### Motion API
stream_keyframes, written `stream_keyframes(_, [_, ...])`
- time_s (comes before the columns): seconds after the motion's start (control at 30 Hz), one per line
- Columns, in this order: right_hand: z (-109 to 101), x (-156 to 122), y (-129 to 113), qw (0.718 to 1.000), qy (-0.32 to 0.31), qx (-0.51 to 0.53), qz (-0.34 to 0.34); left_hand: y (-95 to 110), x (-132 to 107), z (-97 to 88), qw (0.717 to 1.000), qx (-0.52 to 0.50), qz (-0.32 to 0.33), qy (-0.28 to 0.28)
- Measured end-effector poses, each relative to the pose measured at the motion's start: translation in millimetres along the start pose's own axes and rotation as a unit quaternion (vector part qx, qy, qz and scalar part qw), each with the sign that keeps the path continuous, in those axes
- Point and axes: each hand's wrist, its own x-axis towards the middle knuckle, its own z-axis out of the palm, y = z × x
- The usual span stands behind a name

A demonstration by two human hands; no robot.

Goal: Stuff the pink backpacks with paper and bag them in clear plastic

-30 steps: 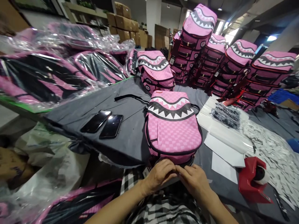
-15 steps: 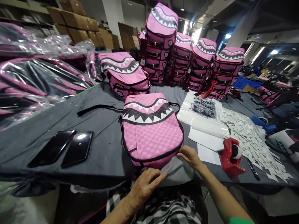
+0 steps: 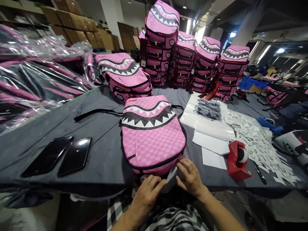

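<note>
A pink checkered backpack point(image 3: 152, 138) with a shark-mouth print lies flat on the dark grey table point(image 3: 101, 150) in front of me. At its near edge my left hand point(image 3: 146, 194) and my right hand point(image 3: 190, 175) both pinch a thin clear plastic sheet point(image 3: 171, 179) against the bag's bottom. The fingers of both hands are curled on the plastic. How far the plastic runs under the bag is hidden.
Two black phones point(image 3: 61, 157) lie to the left. A red tape dispenser point(image 3: 237, 162), white paper sheets point(image 3: 211, 150) and a pile of white tags point(image 3: 260, 144) lie to the right. Stacked pink backpacks point(image 3: 187, 57) stand at the back; bagged backpacks point(image 3: 36, 80) fill the left.
My right hand has moved left and nearer, closing in beside my left hand at the bag's bottom edge. The plastic sheet is now bunched between both hands.
</note>
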Motion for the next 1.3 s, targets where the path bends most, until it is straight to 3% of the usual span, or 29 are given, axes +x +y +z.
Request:
stream_keyframes(0.07, [5, 7, 5, 0.999, 0.001, -0.006, -0.045, 6, -5, 1.7, 0.999, 0.03, -0.019, 0.02])
stream_keyframes(0.23, [4, 22, 30, 0.985, -0.026, 0.011, -0.169, 28, -20, 14.5, 0.974, 0.109, -0.171, 0.102])
stream_keyframes(0.33, [3, 27, 42, 0.973, -0.033, 0.033, -0.227, 33, -20, 20.0, 0.964, 0.104, -0.204, 0.137])
stream_keyframes(0.43, [5, 32, 48, 0.962, -0.036, 0.058, -0.263, 28, -15, 20.2, 0.97, 0.113, -0.177, 0.123])
stream_keyframes(0.57, [9, 37, 52, 0.956, -0.061, 0.067, -0.278, 10, -10, 16.1, 0.983, 0.126, -0.068, 0.111])
stream_keyframes(0.7, [6, 45, 57, 0.941, -0.123, 0.052, -0.311, -12, -12, 3.2, 0.993, 0.109, 0.026, 0.04])
stream_keyframes(0.8, [-4, 62, 60, 0.917, -0.217, 0.062, -0.33, -27, -6, -18.5, 0.993, 0.077, 0.057, -0.075])
stream_keyframes(0.9, [-24, 95, 58, 0.885, -0.331, 0.093, -0.315, -40, 18, -54.0, 0.98, 0.017, 0.035, -0.197])
stream_keyframes(1.0, [-53, 139, 51, 0.866, -0.374, 0.147, -0.298, -46, 59, -99.6, 0.964, -0.057, 0.001, -0.261])
stream_keyframes(1.07, [-75, 166, 46, 0.877, -0.348, 0.164, -0.287, -43, 89, -130.1, 0.963, -0.075, -0.007, -0.259])
stream_keyframes(1.17, [-102, 194, 40, 0.912, -0.255, 0.157, -0.279, -31, 126, -165.8, 0.977, -0.043, -0.004, -0.209])
stream_keyframes(1.3, [-116, 206, 27, 0.949, -0.039, 0.137, -0.281, -12, 153, -182.1, 0.996, 0.045, 0.012, -0.072])
